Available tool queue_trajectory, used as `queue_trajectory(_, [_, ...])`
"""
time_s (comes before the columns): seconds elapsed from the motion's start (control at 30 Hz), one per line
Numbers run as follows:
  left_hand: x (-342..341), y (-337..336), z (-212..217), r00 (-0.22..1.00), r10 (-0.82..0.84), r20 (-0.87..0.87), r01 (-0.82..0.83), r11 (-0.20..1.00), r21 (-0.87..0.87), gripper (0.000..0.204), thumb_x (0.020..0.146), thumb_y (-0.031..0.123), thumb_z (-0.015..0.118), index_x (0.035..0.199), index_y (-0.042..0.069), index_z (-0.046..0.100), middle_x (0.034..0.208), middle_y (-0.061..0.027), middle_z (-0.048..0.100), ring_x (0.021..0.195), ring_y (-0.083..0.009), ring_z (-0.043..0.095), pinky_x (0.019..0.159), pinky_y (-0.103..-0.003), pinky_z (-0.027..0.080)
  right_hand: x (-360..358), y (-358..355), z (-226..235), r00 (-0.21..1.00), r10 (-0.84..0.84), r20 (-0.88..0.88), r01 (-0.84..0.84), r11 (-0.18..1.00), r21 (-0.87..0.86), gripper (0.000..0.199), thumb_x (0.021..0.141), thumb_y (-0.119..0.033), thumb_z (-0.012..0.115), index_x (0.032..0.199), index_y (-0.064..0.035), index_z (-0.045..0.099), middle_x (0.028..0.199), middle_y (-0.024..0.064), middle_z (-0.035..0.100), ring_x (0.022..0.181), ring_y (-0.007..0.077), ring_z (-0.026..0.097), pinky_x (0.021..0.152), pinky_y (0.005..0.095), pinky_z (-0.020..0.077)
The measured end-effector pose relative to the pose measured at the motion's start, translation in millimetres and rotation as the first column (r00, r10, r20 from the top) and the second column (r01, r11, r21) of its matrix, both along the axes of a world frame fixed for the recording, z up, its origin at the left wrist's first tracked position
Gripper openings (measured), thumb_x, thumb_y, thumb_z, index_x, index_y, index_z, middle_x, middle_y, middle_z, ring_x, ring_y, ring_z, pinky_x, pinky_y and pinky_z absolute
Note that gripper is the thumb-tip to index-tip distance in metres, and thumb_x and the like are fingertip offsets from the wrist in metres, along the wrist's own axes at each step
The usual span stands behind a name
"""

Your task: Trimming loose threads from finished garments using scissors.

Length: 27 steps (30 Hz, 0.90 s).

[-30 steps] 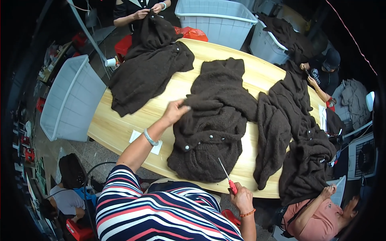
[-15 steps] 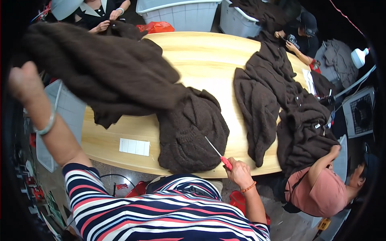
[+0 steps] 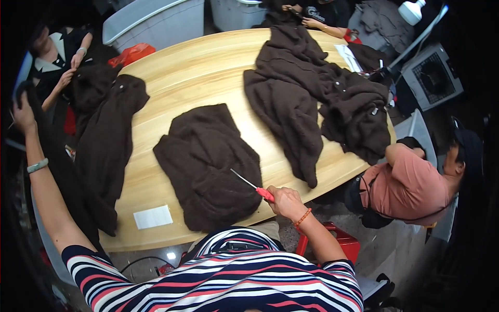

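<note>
In the head view, a brown garment (image 3: 54,156) is held high by the left hand (image 3: 23,106), closed on its top edge, beyond the left rim of the table (image 3: 202,73); its lower part hangs over the table's left edge; a red-handled tool (image 3: 254,187) with a thin metal tip is gripped by the right hand (image 3: 286,202), fist closed, the tip lying over a second garment (image 3: 210,166) spread near the front edge. The lifted piece is best kept clear of the tip; the tool is best held low and pointed away; a white card (image 3: 152,217) lies just left of the spread piece.
</note>
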State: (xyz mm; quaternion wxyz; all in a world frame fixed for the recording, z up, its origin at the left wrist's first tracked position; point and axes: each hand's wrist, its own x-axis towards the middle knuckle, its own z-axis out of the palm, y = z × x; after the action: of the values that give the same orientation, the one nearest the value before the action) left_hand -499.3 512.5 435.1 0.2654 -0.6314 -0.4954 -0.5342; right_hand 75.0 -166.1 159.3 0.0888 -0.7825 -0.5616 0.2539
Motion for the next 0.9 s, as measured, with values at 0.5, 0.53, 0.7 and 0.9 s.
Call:
queue_trajectory(0.5, [569.7, -359.9, -294.8, 0.166, -0.980, -0.105, 0.366, 0.160, -0.917, 0.112, 0.058, 0.038, 0.089, 0.148, 0.014, 0.027, 0.152, -0.0235, 0.023, 0.143, -0.0420, 0.019, 0.113, -0.059, 0.021, 73.0, -59.5, -1.2, 0.869, -0.491, 0.055, 0.488, 0.870, 0.062, 0.022, 0.086, -0.027, 0.063, 0.101, -0.0114, 0.059, 0.078, 0.0211, 0.066, 0.077, 0.0421, 0.064, 0.068, 0.0515, 0.0509])
queue_trajectory(0.53, [598.6, -378.6, -299.0, 0.075, -0.992, -0.105, 0.401, 0.127, -0.907, 0.113, 0.058, 0.040, 0.088, 0.149, 0.015, 0.026, 0.153, -0.0230, 0.021, 0.143, -0.0417, 0.017, 0.112, -0.061, 0.019, 78.1, -71.1, -4.3, 0.850, -0.524, 0.060, 0.524, 0.852, 0.018, 0.022, 0.086, -0.027, 0.063, 0.101, -0.0117, 0.059, 0.078, 0.0214, 0.065, 0.077, 0.0422, 0.064, 0.068, 0.0517, 0.0509])
queue_trajectory(0.7, [701.8, -432.4, -316.1, -0.069, -0.995, -0.072, 0.495, 0.028, -0.869, 0.117, 0.057, 0.040, 0.088, 0.151, 0.015, 0.023, 0.156, -0.0205, 0.014, 0.145, -0.0410, 0.011, 0.114, -0.062, 0.013, 98.7, -110.8, -19.8, 0.809, -0.588, 0.016, 0.588, 0.809, -0.019, 0.022, 0.086, -0.027, 0.062, 0.102, -0.0119, 0.059, 0.077, 0.0212, 0.065, 0.076, 0.0420, 0.064, 0.067, 0.0521, 0.0511])
queue_trajectory(0.9, [818.1, -422.9, -332.4, 0.084, -0.943, -0.321, 0.388, 0.328, -0.861, 0.134, 0.047, 0.040, 0.092, 0.153, 0.016, 0.013, 0.157, -0.0211, 0.007, 0.146, -0.0392, 0.007, 0.112, -0.066, 0.010, 133.1, -144.0, -29.4, 0.782, -0.620, -0.063, 0.619, 0.784, -0.042, 0.024, 0.086, -0.029, 0.064, 0.103, -0.0119, 0.060, 0.078, 0.0214, 0.065, 0.076, 0.0407, 0.064, 0.068, 0.0507, 0.0515])
